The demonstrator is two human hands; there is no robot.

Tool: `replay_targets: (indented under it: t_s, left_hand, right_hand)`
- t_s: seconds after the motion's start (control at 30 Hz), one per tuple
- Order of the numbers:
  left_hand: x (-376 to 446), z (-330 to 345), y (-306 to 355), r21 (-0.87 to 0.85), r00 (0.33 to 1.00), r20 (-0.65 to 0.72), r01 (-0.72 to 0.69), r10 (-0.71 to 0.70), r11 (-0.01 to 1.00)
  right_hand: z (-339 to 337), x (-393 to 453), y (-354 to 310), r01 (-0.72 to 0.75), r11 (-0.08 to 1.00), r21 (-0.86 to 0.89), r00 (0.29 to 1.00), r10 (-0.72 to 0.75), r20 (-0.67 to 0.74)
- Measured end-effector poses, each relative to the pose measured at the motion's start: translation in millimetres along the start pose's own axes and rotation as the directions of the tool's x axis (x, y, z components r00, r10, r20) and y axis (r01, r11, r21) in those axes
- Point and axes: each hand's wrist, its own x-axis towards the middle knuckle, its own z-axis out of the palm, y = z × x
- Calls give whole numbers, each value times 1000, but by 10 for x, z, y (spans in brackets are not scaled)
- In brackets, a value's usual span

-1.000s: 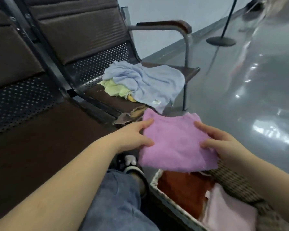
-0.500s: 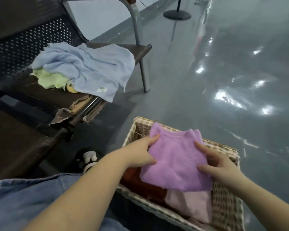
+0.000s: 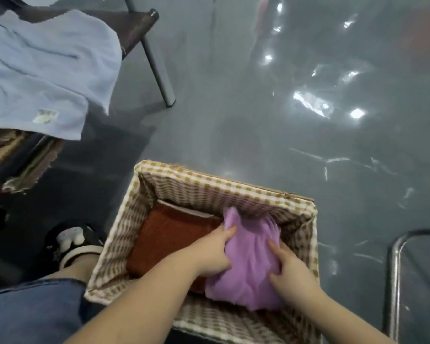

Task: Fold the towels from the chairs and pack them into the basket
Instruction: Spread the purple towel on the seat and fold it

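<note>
A folded purple towel (image 3: 248, 264) lies inside the checked basket (image 3: 209, 187) on the floor, on its right side. My left hand (image 3: 214, 254) grips the towel's left edge, thumb on top. My right hand (image 3: 288, 269) holds its right edge, fingers curled onto the cloth. A folded rust-red towel (image 3: 166, 234) fills the basket's left side, with a white one edging out behind it. A light blue towel (image 3: 42, 70) lies crumpled on the chair seat at upper left.
The chair's metal leg (image 3: 157, 63) stands on the shiny grey floor beyond the basket. My foot in a dark sandal (image 3: 72, 242) and my jeans-clad knee (image 3: 30, 309) sit left of the basket. A chrome tube frame (image 3: 395, 274) rises at the right.
Both hands have lowered the purple towel from above the basket down into its right side. The view has tilted down; the chair has slid to the upper left.
</note>
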Motion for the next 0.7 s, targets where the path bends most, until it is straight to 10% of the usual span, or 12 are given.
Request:
replay_targets:
  t_s: [0.37,0.7]
  left_hand:
    - [40,183,-284,166,991,21,127,-133,978]
    - [-400,-22,-230,510,987,-161,98,-18,855]
  right_hand:
    - [159,159,-3,-199,956,-217,959,235,155]
    - [38,22,-427,58,927,-370,998,-65,-6]
